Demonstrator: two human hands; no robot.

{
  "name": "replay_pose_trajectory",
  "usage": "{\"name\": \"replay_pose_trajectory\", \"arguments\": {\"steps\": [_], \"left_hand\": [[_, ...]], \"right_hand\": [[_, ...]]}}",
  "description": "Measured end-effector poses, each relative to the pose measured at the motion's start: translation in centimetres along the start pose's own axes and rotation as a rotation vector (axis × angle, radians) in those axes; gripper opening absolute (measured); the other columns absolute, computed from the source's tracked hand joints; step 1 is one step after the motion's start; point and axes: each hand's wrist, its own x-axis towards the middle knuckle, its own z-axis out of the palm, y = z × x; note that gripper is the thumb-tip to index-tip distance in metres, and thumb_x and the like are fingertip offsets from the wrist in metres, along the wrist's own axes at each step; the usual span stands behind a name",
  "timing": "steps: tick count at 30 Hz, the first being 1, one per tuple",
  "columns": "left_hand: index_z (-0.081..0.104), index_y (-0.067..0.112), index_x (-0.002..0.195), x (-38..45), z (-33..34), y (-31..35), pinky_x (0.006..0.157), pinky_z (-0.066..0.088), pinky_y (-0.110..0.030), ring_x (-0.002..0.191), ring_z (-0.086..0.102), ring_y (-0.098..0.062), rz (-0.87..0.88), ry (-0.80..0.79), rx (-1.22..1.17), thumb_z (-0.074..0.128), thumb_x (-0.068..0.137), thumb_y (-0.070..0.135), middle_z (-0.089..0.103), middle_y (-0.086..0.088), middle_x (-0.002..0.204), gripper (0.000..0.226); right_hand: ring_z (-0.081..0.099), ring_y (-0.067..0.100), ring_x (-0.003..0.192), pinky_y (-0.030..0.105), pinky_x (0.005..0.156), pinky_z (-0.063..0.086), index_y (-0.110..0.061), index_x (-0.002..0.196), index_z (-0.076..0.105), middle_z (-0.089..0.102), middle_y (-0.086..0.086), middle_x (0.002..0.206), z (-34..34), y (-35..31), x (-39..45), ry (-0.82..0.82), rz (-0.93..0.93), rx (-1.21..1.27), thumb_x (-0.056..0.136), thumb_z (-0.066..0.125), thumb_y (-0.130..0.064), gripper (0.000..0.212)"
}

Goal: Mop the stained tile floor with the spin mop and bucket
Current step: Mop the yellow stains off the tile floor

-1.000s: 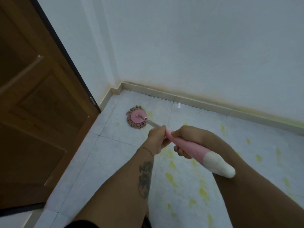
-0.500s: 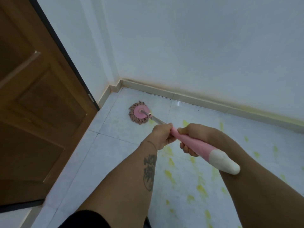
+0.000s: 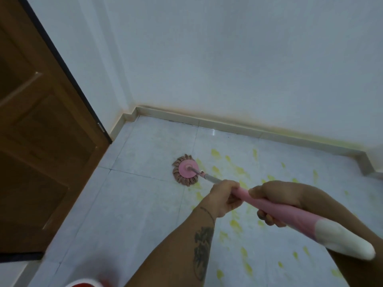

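- At the bottom edge, about 7 o'clock from the hands, a red-and-white rim [image 3: 87,283] pokes in, blurred; likely the bucket, can't confirm.
- Right hand [image 3: 275,200] wraps the pink mop handle [image 3: 294,216] near its white end cap, grip clenched round it, fingers curled under.
- Left hand [image 3: 224,198] sits just ahead on the same handle where pink meets the metal shaft, grip also clenched round it.
- Mop head [image 3: 186,170], pink disc with brown fringe, lies flat on the tile floor [image 3: 132,204] at 10 o'clock from the hands, right on a grout line, touching the left margin of the stained patch.
- Step in hand, by my read: scrubbing stroke, mid-task. Yellow stains [image 3: 236,224] cover tiles from 12 to 5 o'clock of the mop head; tiles at its 9 o'clock look clean.
- Next move likely calls for dragging the head toward 3–4 o'clock through the blotches with downward pressure, both hands kept on the handle.
- Floor: pale glossy tiles, faint sheen, possibly wet.
- Farther out: skirting [image 3: 228,125] along the white wall [image 3: 228,59] at 12 o'clock, yellowish tint above it; brown wooden door [image 3: 41,141] at 9 o'clock.
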Motion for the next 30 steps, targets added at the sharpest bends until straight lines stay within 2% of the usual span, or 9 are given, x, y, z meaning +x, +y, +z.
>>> {"name": "replay_pose_trajectory", "arguments": {"steps": [7,11,14,18,19,21,25,28,30], "left_hand": [[0.053,-0.001,0.124,5.0,-2.2,5.0,0.049,0.055,-0.024,0.070,0.062,-0.020,0.104,0.144,-0.013,0.061,0.089,0.013,0.061,-0.015,0.090,0.039],[0.042,0.011,0.142,9.0,-4.9,11.3,0.051,0.056,-0.025,0.087,0.059,-0.022,0.155,0.179,0.035,0.055,0.090,0.013,0.057,-0.018,0.127,0.053],[0.048,0.009,0.137,11.5,-7.4,16.6,0.052,0.056,-0.026,0.091,0.061,-0.021,0.193,0.242,0.072,0.055,0.091,0.014,0.057,-0.017,0.130,0.048],[0.057,0.012,0.096,13.2,-10.3,21.1,0.053,0.056,-0.027,0.084,0.060,-0.020,0.216,0.290,0.161,0.054,0.092,0.011,0.060,-0.014,0.108,0.005],[0.056,0.012,0.095,13.4,-10.7,21.4,0.051,0.055,-0.026,0.081,0.059,-0.019,0.210,0.280,0.172,0.054,0.093,0.011,0.059,-0.013,0.104,0.003],[0.057,0.008,0.109,13.5,-11.2,21.3,0.048,0.054,-0.024,0.079,0.059,-0.018,0.198,0.274,0.190,0.055,0.092,0.011,0.059,-0.012,0.104,0.017],[0.049,0.005,0.136,12.8,-10.5,18.5,0.052,0.057,-0.027,0.089,0.064,-0.022,0.193,0.265,0.202,0.058,0.088,0.014,0.061,-0.017,0.124,0.050],[0.048,0.002,0.136,10.9,-8.9,14.5,0.052,0.056,-0.026,0.085,0.063,-0.021,0.186,0.212,0.214,0.058,0.088,0.014,0.059,-0.019,0.122,0.050],[0.054,0.003,0.122,9.0,-7.7,11.3,0.050,0.056,-0.025,0.079,0.061,-0.019,0.169,0.176,0.229,0.056,0.090,0.014,0.059,-0.016,0.106,0.034]], "right_hand": [[0.055,0.019,0.050,0.024,0.046,0.043,-0.001,0.132,0.042,0.058,0.014,0.074,-0.5,-5.8,3.4,-0.017,-0.024,-0.023,0.103,0.037,-0.031,0.043],[0.055,0.018,0.045,0.022,0.042,0.044,0.000,0.136,0.037,0.057,0.016,0.076,-0.7,-12.2,7.0,0.005,-0.067,0.033,0.103,0.039,-0.030,0.045],[0.053,0.016,0.039,0.018,0.038,0.043,0.003,0.137,0.034,0.053,0.016,0.074,-0.3,-17.6,9.9,0.019,-0.108,0.099,0.104,0.040,-0.026,0.045],[0.051,0.020,0.051,0.017,0.037,0.042,0.002,0.134,0.037,0.053,0.017,0.077,0.8,-21.9,12.7,0.041,-0.125,0.130,0.103,0.044,-0.026,0.043],[0.051,0.020,0.053,0.017,0.036,0.042,0.002,0.134,0.037,0.053,0.017,0.078,1.0,-22.2,13.0,0.044,-0.122,0.129,0.102,0.044,-0.026,0.042],[0.051,0.021,0.054,0.017,0.036,0.042,0.002,0.134,0.037,0.053,0.018,0.080,1.4,-22.0,12.9,0.055,-0.115,0.131,0.103,0.044,-0.026,0.043],[0.051,0.019,0.052,0.017,0.037,0.042,0.002,0.135,0.036,0.053,0.017,0.078,1.7,-19.2,11.1,0.042,-0.099,0.133,0.103,0.042,-0.029,0.044],[0.053,0.018,0.047,0.018,0.038,0.043,0.001,0.138,0.034,0.054,0.017,0.078,2.0,-15.3,8.7,0.044,-0.085,0.122,0.104,0.041,-0.031,0.047],[0.054,0.017,0.044,0.018,0.038,0.044,0.000,0.139,0.034,0.055,0.016,0.077,2.6,-12.0,6.7,0.052,-0.065,0.112,0.104,0.041,-0.031,0.047]]}}
